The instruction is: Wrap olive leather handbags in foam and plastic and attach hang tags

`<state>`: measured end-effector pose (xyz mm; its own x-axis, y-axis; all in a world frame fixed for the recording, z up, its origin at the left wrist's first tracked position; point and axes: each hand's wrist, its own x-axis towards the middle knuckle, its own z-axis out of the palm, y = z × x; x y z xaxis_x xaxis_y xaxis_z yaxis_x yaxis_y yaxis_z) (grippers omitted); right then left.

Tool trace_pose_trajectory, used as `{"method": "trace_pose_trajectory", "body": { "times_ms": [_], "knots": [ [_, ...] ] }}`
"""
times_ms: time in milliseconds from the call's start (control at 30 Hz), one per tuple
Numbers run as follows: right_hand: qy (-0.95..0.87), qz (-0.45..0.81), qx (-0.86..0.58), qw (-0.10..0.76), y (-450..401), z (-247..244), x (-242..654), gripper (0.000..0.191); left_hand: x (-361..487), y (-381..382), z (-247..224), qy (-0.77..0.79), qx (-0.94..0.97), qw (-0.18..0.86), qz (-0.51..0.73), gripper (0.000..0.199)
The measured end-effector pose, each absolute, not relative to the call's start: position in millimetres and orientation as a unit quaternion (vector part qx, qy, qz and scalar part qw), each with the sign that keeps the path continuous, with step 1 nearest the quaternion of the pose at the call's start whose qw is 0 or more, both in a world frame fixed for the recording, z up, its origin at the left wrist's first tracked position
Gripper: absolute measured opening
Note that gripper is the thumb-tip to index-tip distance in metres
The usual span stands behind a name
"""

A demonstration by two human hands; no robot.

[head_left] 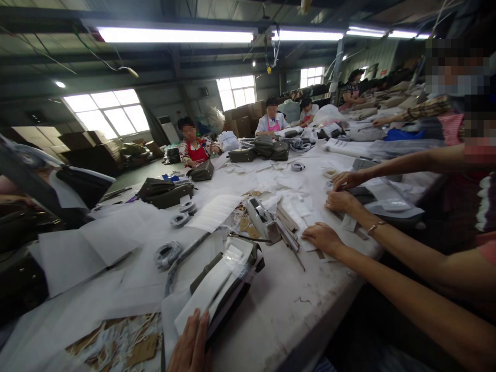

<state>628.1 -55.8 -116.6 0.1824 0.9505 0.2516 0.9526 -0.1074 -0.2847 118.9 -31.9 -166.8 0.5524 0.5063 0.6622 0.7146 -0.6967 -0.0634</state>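
Observation:
My left hand lies with its fingers stretched along the near end of a dark olive bag. White foam sheet and clear plastic cover much of that bag; my left thumb is hidden. My right hand reaches out across the table, fingers extended and bent down onto white paper slips; whether it grips one is unclear. Between the two hands stand a grey tape dispenser and several thin cardboard strips.
At right, a co-worker's hands work close to my right arm. Brown tags with strings lie at the lower left. Wrapped coils, foam sheets and more olive bags cover the table. Other people sit across it.

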Motion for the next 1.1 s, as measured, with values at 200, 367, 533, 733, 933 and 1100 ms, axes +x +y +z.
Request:
{"method": "trace_pose_trajectory", "body": {
  "times_ms": [200, 367, 533, 733, 933, 1100],
  "knots": [
    [-0.576, 0.02, -0.779, 0.247, -68, -104, 626, 0.032, 120, -34, -159, -0.347, -0.868, 0.187, -0.303, 0.07],
    [-0.535, 0.054, -0.787, 0.301, -96, -98, 604, 0.036, 123, -39, -154, -0.368, -0.859, 0.185, -0.305, 0.071],
    [-0.534, 0.219, -0.719, 0.388, -136, -97, 523, 0.037, 128, -46, -149, -0.385, -0.852, 0.172, -0.311, 0.068],
    [-0.622, 0.397, -0.566, 0.367, -171, -97, 447, 0.031, 135, -53, -139, -0.418, -0.836, 0.155, -0.321, 0.063],
    [-0.489, -0.015, -0.77, 0.409, -154, -129, 514, 0.044, 136, -58, -138, -0.426, -0.83, 0.138, -0.333, 0.062],
    [-0.521, -0.116, -0.797, 0.284, -149, -173, 535, 0.063, 134, -58, -139, -0.435, -0.826, 0.128, -0.334, 0.063]
  ]
}}
